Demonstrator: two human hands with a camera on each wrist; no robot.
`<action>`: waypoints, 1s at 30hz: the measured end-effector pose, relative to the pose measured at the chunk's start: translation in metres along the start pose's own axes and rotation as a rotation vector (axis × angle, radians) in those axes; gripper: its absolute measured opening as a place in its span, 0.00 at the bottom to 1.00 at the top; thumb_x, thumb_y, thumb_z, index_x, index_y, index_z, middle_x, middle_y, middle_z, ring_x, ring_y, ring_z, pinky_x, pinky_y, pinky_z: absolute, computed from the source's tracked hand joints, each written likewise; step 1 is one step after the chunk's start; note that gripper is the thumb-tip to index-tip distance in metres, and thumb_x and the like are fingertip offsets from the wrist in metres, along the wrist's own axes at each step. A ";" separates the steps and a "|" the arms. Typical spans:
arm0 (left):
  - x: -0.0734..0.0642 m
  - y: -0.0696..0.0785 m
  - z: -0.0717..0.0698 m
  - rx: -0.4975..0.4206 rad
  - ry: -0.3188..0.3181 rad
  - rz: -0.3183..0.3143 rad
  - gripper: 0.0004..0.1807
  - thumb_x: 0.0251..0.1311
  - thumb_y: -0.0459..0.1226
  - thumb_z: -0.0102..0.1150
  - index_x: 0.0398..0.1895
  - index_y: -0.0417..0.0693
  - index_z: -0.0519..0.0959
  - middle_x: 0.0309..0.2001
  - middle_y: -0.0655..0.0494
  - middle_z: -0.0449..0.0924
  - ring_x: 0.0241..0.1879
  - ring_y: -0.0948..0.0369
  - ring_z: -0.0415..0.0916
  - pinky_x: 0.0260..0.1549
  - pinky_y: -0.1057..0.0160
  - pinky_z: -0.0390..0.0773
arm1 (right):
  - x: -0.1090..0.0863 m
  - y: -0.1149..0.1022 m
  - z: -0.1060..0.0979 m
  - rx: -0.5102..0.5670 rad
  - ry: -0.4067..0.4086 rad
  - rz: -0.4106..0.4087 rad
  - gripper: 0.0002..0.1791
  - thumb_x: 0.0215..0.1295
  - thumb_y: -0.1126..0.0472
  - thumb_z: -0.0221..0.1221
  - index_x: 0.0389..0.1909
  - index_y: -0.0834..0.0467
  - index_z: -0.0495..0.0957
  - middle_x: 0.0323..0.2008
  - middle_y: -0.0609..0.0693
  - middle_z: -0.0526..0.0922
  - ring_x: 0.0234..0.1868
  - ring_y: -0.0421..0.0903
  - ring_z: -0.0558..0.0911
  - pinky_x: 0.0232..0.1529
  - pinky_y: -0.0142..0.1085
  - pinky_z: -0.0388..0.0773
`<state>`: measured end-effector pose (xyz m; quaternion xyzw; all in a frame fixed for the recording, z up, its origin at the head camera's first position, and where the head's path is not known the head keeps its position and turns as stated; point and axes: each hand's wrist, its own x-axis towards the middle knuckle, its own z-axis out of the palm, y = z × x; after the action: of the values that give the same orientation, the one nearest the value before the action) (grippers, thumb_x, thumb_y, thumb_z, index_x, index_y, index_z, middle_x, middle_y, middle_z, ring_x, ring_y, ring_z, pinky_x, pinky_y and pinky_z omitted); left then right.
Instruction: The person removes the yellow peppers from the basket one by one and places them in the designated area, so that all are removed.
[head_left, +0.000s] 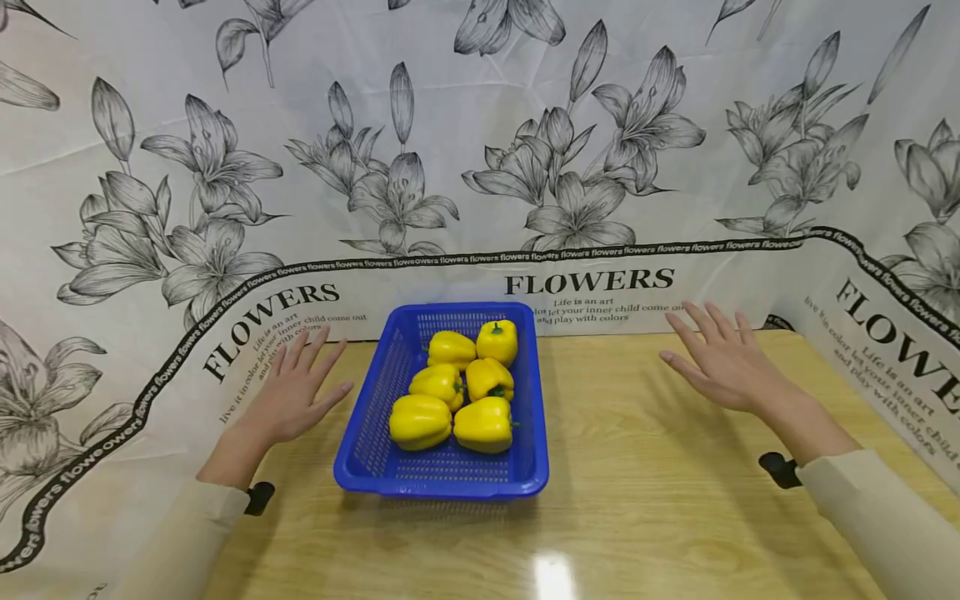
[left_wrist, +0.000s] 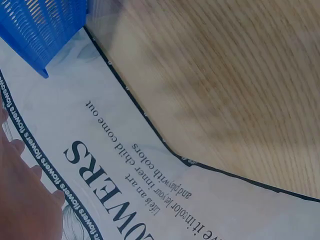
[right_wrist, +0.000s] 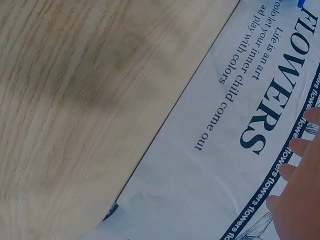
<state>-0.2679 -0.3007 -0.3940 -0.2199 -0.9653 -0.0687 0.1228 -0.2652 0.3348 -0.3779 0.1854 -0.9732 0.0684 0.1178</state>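
A blue plastic basket (head_left: 442, 487) with slotted sides stands on the table, holding several yellow bell peppers (head_left: 420, 422) in rough rows. My left hand (head_left: 288, 400) hovers just left of the basket, fingers spread and straight, with nothing in it. Well to the basket's right, my right hand (head_left: 720, 362) is held over the table, palm down and fingers spread, also holding nothing. In the left wrist view the basket's corner (left_wrist: 45, 35) shows at the top left, and part of the left hand (left_wrist: 25, 195) at the edge. The right wrist view catches the right hand (right_wrist: 300, 195) at its edge.
A wood-grain table (head_left: 615, 500) lies under the basket. White cloth (head_left: 600, 292) printed with flowers and lettering rises behind it and along both sides. Dark straps show at both wrists, such as the right wrist strap (head_left: 780, 470).
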 end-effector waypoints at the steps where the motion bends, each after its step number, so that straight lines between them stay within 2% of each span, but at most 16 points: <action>1: 0.000 0.000 0.001 -0.002 0.006 0.002 0.39 0.76 0.57 0.45 0.83 0.53 0.52 0.83 0.42 0.39 0.80 0.39 0.31 0.73 0.32 0.34 | 0.000 -0.001 -0.001 0.003 0.002 -0.005 0.39 0.81 0.42 0.45 0.81 0.62 0.52 0.79 0.68 0.47 0.79 0.72 0.42 0.72 0.71 0.29; 9: -0.006 0.002 -0.001 -0.029 0.036 0.032 0.38 0.76 0.54 0.49 0.82 0.50 0.55 0.83 0.44 0.40 0.80 0.39 0.35 0.73 0.31 0.38 | -0.002 -0.010 -0.006 0.013 -0.026 -0.043 0.42 0.79 0.42 0.48 0.82 0.59 0.47 0.80 0.67 0.44 0.78 0.72 0.42 0.74 0.68 0.30; 17: -0.017 0.011 -0.004 -0.060 0.035 0.047 0.36 0.77 0.51 0.49 0.83 0.51 0.54 0.82 0.43 0.44 0.78 0.37 0.44 0.69 0.27 0.50 | -0.006 -0.030 -0.005 0.009 0.026 -0.153 0.42 0.75 0.46 0.58 0.82 0.56 0.52 0.80 0.65 0.49 0.76 0.70 0.53 0.70 0.68 0.51; 23: -0.023 0.021 -0.005 -0.090 0.055 0.083 0.36 0.77 0.48 0.52 0.82 0.50 0.55 0.80 0.39 0.50 0.77 0.37 0.49 0.68 0.30 0.58 | -0.008 -0.047 -0.008 0.031 0.062 -0.210 0.42 0.72 0.49 0.62 0.80 0.55 0.56 0.79 0.64 0.53 0.75 0.69 0.57 0.69 0.67 0.57; 30: -0.032 0.027 -0.004 -0.115 0.063 0.100 0.37 0.76 0.47 0.54 0.82 0.51 0.55 0.80 0.39 0.50 0.75 0.37 0.55 0.66 0.32 0.63 | -0.006 -0.066 -0.007 0.074 0.069 -0.247 0.41 0.73 0.49 0.62 0.80 0.56 0.56 0.77 0.65 0.57 0.74 0.69 0.61 0.68 0.66 0.61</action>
<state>-0.2272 -0.2903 -0.3966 -0.2722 -0.9433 -0.1245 0.1434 -0.2338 0.2769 -0.3670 0.3057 -0.9350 0.0956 0.1520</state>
